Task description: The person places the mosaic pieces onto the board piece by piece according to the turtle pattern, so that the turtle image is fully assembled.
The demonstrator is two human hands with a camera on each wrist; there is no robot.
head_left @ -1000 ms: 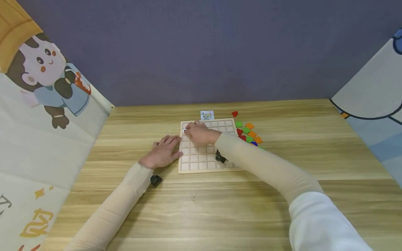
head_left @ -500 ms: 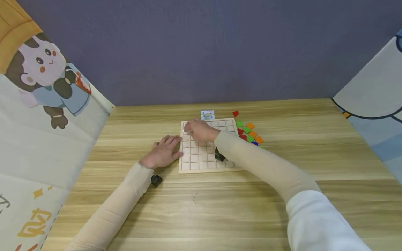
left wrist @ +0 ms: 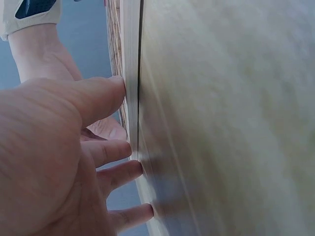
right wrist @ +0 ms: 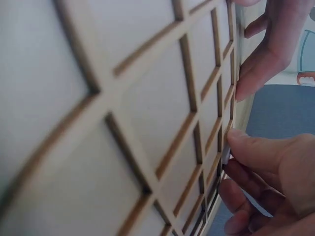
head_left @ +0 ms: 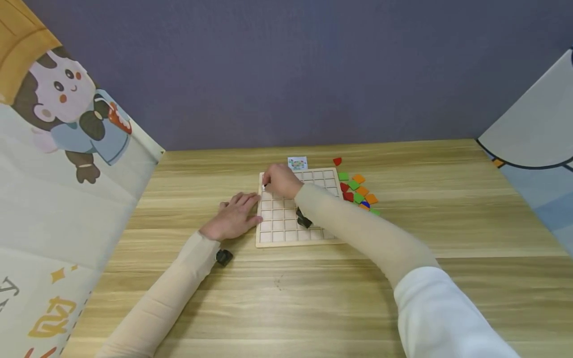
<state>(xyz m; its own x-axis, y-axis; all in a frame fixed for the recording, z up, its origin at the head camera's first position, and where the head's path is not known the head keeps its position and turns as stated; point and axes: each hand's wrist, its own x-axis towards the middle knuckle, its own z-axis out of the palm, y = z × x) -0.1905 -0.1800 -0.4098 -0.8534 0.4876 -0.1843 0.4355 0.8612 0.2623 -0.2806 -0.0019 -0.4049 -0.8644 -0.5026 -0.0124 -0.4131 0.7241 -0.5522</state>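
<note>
A wooden grid board (head_left: 278, 244) with pale square cells lies flat on the table. My left hand (head_left: 230, 217) lies beside it with fingers spread; in the left wrist view the thumb (left wrist: 106, 96) and fingertips touch the board's side edge. Over the board's far left corner, my right hand (head_left: 281, 180) bends down with curled fingers. Between its thumb (right wrist: 246, 146) and forefinger it pinches a small whitish piece (right wrist: 226, 155), held on edge at a cell in the left column. Most of that piece is hidden by the fingers.
Behind the board lies a small printed card (head_left: 297, 163). Right of the board are scattered several flat pieces, among them green squares (head_left: 353, 185), orange tiles (head_left: 371, 198), a blue piece (head_left: 365, 204) and red quarter rounds (head_left: 344, 187). Another red piece (head_left: 337, 161) lies farther back.
The right hand has rolled over at the far left cell and its wrist has shifted slightly left and away. The white piece there shows less now. The left hand stays in place.
</note>
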